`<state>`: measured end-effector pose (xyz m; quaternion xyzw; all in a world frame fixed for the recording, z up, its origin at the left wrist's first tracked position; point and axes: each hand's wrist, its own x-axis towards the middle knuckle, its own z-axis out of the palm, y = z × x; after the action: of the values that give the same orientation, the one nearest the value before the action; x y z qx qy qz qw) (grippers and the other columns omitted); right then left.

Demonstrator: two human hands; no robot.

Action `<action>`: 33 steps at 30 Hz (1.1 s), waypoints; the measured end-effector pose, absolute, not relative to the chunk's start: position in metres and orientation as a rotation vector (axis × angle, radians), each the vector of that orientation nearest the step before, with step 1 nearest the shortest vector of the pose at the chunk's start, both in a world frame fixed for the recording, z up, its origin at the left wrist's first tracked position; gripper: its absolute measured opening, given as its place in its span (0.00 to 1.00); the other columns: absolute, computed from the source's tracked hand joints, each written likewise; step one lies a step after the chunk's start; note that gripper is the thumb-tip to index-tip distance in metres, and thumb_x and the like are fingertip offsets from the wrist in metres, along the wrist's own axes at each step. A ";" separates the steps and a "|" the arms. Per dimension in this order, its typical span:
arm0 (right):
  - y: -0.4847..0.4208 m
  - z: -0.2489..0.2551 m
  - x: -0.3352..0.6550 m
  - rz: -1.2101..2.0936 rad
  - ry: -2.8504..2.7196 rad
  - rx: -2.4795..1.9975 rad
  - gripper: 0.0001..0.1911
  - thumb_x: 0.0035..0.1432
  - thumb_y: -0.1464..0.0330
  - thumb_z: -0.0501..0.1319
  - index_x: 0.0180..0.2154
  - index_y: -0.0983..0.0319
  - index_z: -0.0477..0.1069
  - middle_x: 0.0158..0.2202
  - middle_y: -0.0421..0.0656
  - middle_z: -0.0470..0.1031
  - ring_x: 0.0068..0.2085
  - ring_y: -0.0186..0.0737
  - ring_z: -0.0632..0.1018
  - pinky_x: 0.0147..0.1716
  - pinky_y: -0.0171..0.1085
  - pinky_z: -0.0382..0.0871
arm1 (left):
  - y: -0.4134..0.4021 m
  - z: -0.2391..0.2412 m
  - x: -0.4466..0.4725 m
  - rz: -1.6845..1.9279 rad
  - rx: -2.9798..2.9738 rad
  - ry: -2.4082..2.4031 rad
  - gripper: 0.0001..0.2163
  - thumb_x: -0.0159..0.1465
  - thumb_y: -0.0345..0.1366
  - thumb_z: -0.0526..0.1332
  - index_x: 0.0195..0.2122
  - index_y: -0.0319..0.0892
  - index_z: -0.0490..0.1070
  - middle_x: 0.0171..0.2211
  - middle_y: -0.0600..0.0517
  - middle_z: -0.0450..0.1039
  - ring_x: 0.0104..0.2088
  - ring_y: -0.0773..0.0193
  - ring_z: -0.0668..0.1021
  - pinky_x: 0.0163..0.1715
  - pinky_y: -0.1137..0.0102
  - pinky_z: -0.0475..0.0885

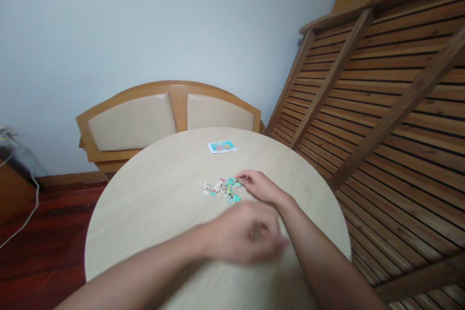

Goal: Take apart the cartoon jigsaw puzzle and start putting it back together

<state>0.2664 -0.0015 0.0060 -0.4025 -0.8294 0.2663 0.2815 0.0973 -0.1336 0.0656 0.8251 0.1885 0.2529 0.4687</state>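
A small heap of jigsaw puzzle pieces (220, 187), white, turquoise and a few pink and yellow, lies on the round pale table (145, 203). At the heap's right edge is my right hand (256, 184), its fingers bent and pinched together on what looks like a puzzle piece; the fingertips partly hide it. Closer to me, my left hand (249, 232) hangs above the table in front of the heap and crosses toward my right forearm. Motion smears it; the fingers look curled, and whatever may be inside them cannot be made out.
A small turquoise picture card (222, 147) lies toward the table's far side. Behind the table stands a padded wooden headboard (179, 106) against the wall. A slatted wooden panel (363, 92) leans at the right. A white cable (34, 203) trails down at the left.
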 end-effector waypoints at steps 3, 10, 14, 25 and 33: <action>-0.002 0.005 0.267 0.578 -2.257 -1.097 0.15 0.58 0.72 0.60 0.47 0.63 0.78 0.45 0.48 0.79 0.45 0.43 0.78 0.49 0.41 0.69 | -0.064 0.050 0.061 1.053 2.200 1.157 0.11 0.69 0.41 0.53 0.42 0.42 0.72 0.41 0.45 0.74 0.42 0.56 0.76 0.47 0.60 0.72; 0.001 -0.002 0.265 0.433 -2.371 -1.121 0.20 0.59 0.63 0.65 0.51 0.63 0.77 0.50 0.51 0.78 0.52 0.49 0.76 0.55 0.45 0.65 | -0.026 0.002 -0.001 0.505 2.450 1.481 0.27 0.57 0.45 0.65 0.57 0.39 0.69 0.53 0.38 0.72 0.52 0.45 0.74 0.53 0.56 0.69; 0.001 -0.004 0.259 0.495 -2.316 -1.132 0.14 0.59 0.67 0.64 0.47 0.62 0.79 0.44 0.48 0.80 0.44 0.43 0.78 0.47 0.40 0.69 | -0.024 0.003 0.001 0.550 2.404 1.367 0.15 0.60 0.35 0.60 0.47 0.41 0.76 0.43 0.44 0.78 0.42 0.53 0.78 0.45 0.64 0.70; -0.004 -0.008 0.246 0.803 -2.029 -1.066 0.11 0.57 0.70 0.62 0.42 0.63 0.78 0.38 0.44 0.81 0.38 0.39 0.78 0.40 0.37 0.71 | -0.012 -0.011 0.007 0.910 1.892 1.186 0.13 0.57 0.41 0.62 0.39 0.37 0.78 0.30 0.48 0.78 0.29 0.62 0.76 0.30 0.71 0.68; -0.013 0.005 0.232 0.770 -1.988 -1.021 0.13 0.59 0.74 0.58 0.44 0.63 0.78 0.45 0.47 0.80 0.46 0.40 0.78 0.45 0.38 0.71 | -0.011 -0.009 0.017 1.115 1.576 1.160 0.18 0.54 0.45 0.68 0.39 0.35 0.77 0.27 0.47 0.77 0.25 0.65 0.75 0.24 0.72 0.67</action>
<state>0.2325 -0.0134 0.0047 -0.3996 -0.7782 0.3014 0.3794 0.0167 -0.0114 -0.0094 0.6317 0.4649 0.4469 0.4303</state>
